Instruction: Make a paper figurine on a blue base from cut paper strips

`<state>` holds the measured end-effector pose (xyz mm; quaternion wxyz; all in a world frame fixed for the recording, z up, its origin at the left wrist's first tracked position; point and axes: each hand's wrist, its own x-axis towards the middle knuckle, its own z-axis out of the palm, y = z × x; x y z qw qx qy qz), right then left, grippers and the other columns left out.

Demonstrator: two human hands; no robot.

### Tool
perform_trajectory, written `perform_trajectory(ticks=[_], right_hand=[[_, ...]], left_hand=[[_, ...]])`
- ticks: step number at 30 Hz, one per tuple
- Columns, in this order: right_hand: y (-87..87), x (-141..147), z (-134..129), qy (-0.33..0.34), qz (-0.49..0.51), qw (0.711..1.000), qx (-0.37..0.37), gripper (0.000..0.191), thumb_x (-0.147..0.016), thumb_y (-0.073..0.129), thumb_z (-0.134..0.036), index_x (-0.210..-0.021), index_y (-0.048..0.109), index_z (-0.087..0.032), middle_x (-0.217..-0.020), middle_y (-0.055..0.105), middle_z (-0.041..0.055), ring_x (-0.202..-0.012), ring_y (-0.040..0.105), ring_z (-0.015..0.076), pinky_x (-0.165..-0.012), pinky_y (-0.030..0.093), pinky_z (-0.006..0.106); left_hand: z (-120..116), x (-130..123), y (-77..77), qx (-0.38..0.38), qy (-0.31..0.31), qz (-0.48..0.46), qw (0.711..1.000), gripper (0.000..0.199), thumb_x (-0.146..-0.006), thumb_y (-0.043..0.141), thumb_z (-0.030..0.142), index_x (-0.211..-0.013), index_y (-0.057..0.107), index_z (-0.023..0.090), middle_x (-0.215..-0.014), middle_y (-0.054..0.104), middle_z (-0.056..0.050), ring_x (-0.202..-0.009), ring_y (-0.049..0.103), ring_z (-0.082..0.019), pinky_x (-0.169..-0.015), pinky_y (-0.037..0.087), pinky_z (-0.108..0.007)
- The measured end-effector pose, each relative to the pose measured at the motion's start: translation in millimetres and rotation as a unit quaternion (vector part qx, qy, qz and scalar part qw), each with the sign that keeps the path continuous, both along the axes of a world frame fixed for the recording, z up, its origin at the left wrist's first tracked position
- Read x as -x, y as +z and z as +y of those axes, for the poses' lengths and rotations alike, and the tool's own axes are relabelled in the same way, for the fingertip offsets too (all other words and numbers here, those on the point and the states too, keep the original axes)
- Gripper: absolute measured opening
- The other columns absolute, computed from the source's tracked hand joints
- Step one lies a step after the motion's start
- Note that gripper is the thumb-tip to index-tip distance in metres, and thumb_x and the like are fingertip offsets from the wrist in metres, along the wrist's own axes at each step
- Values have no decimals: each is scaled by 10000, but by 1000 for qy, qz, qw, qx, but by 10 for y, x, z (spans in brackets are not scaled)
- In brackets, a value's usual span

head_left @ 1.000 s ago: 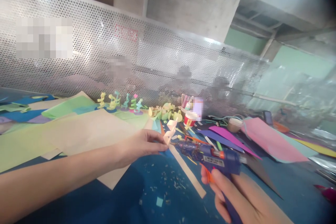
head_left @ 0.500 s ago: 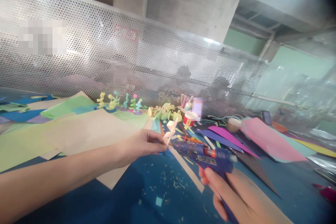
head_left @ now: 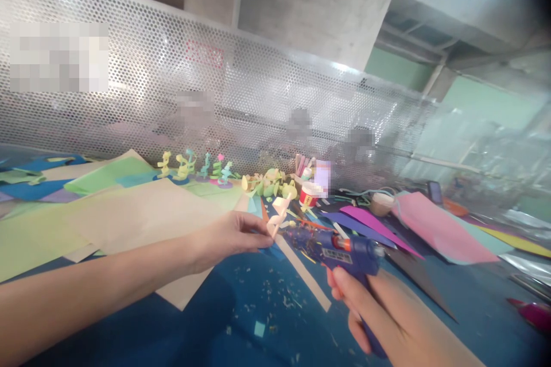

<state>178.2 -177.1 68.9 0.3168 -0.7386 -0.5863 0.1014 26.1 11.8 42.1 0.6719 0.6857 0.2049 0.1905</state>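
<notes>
My left hand (head_left: pixel 235 236) pinches a pale peach paper strip (head_left: pixel 279 215), folded into a zigzag that rises above the fingertips. A blue hot glue gun (head_left: pixel 338 249) is wrapped in my right hand (head_left: pixel 370 304), with a finger at its orange trigger. The gun's nozzle points left and sits close to the base of the folded paper; whether they touch I cannot tell. A long straight peach strip (head_left: pixel 305 275) lies below the nozzle, its upper end near my left fingers.
Several small curled-paper figures (head_left: pixel 208 166) stand at the back. Large cream paper sheets (head_left: pixel 142 215) spread on the left. On the right lie a pink sheet (head_left: pixel 439 229) and purple paper (head_left: pixel 365 229). A red and white cup (head_left: pixel 307 195) stands behind the gun. Scraps dot the blue tabletop (head_left: pixel 206 327).
The glue gun has shifted very slightly left, its nozzle staying by the folded paper. My left hand keeps the same pinch.
</notes>
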Motion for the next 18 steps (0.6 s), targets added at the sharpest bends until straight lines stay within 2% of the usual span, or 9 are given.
perform_trajectory(ticks=[7, 11, 18], right_hand=[[42, 17, 1, -5, -17, 999, 27, 415, -867, 278, -525, -658, 492, -237, -491, 567, -17, -424, 567, 117, -452, 479, 193], [37, 6, -1, -10, -19, 999, 29, 390, -867, 303, -506, -651, 479, -234, -503, 563, -14, -469, 579, 123, -519, 492, 208], [-44, -48, -64, -6, 152, 988, 25, 410, -798, 402, -586, -712, 521, -203, -683, 604, 24, -450, 558, 105, -435, 482, 205]], left_hand=[[3, -3, 2, 0, 6, 6, 1000, 174, -653, 711, 298, -743, 675, 154, -713, 620, 5, -700, 539, -102, -666, 402, -205], [3, -6, 2, 2, -3, 1, 1000, 167, -665, 705, 286, -754, 676, 148, -718, 623, 4, -692, 537, -90, -671, 402, -195], [16, 2, -13, 20, 1, 3, 1000, 181, -647, 722, 296, -754, 671, 159, -738, 638, 6, -711, 556, -97, -675, 408, -197]])
